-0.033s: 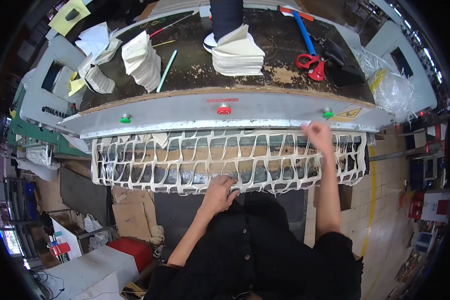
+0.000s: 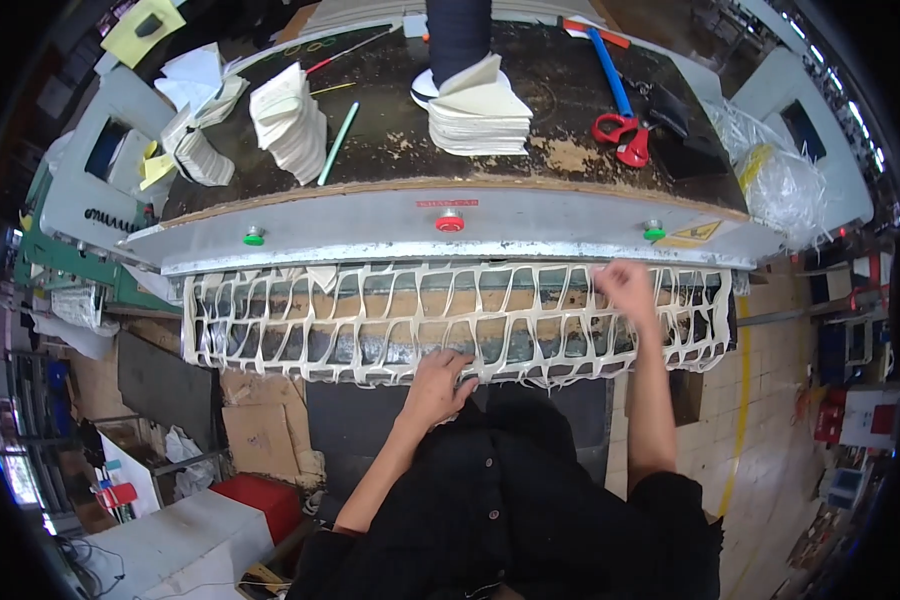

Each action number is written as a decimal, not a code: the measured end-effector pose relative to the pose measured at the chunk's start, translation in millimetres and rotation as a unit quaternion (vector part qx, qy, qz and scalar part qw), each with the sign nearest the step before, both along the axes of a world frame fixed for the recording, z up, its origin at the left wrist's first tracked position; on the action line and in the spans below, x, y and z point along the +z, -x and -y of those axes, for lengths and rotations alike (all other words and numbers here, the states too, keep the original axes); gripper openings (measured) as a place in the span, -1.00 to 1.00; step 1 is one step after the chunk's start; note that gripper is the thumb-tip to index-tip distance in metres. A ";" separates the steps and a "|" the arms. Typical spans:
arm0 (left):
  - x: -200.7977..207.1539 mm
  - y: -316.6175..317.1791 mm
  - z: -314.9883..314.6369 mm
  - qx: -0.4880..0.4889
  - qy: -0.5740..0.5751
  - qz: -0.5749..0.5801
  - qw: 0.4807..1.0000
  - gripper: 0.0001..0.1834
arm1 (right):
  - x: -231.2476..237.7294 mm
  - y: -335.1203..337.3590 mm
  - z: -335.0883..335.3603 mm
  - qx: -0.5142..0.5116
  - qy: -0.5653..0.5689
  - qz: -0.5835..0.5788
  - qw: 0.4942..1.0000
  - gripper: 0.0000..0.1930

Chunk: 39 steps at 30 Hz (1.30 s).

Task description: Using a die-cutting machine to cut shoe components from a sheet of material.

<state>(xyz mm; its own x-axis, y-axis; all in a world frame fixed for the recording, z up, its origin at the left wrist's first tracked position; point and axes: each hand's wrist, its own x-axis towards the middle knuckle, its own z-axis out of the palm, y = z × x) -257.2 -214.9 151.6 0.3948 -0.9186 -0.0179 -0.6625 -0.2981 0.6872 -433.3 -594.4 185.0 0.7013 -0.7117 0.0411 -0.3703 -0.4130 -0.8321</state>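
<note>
A cream web (image 2: 370, 320) of leftover sheet, punched full of holes so that only a net of thin strips remains, lies stretched across the machine bed just below the grey front rail (image 2: 530, 232) and in front of the person's body. The left hand (image 2: 438, 385) has its fingers curled onto the web's near edge at the middle, seemingly pinching it; the right hand (image 2: 627, 285) lies on the far edge toward the right end, blurred, so whether it grips or merely presses cannot be told. Judging by this, the step in hand is gathering or lifting the spent web off the bed, and the next move would call for both hands to take a firm hold and pull evenly, since the strips look thin enough to tear or snag. Beyond the rail, the worktop (image 2: 390, 150) carries stacks of cream cut pieces (image 2: 480, 115), more at the left (image 2: 288, 120), red-handled scissors (image 2: 618, 135), and a clear bag (image 2: 785, 185) at the right. What lies under the web is mostly hidden, the dark object at the top edge is cut off, and the floor clutter at the left is too warped to make out.
</note>
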 end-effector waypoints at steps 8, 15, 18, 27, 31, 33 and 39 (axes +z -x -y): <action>14.0 -4.2 -4.4 0.053 -0.018 0.073 0.996 -0.40 | -18.7 12.8 -170.7 0.168 0.205 -0.164 0.950 -0.26; -1.8 5.4 9.9 0.042 -0.028 0.127 0.991 -0.35 | -36.7 3.9 -156.9 0.082 0.203 -0.183 0.958 -0.40; -4.1 5.4 10.8 0.063 -0.051 0.135 0.988 -0.30 | -39.6 -1.8 -166.3 0.071 0.225 -0.183 0.954 -0.37; -18.0 1.5 22.6 0.047 -0.077 0.139 0.986 -0.17 | -51.3 1.5 -168.0 0.037 0.229 -0.181 0.956 -0.33; -23.6 -6.8 22.5 -0.071 -0.172 0.080 0.979 -0.16 | -66.6 26.2 -157.5 0.144 0.236 -0.202 0.940 -0.41; -17.1 -32.3 26.6 -0.148 -0.203 -0.025 0.968 -0.24 | -54.1 5.2 -141.0 0.190 0.154 -0.266 0.932 -0.43; -41.6 -6.8 59.6 -0.001 0.039 0.058 0.998 -0.10 | -86.9 -73.1 -118.9 -0.012 0.069 -0.052 0.996 -0.30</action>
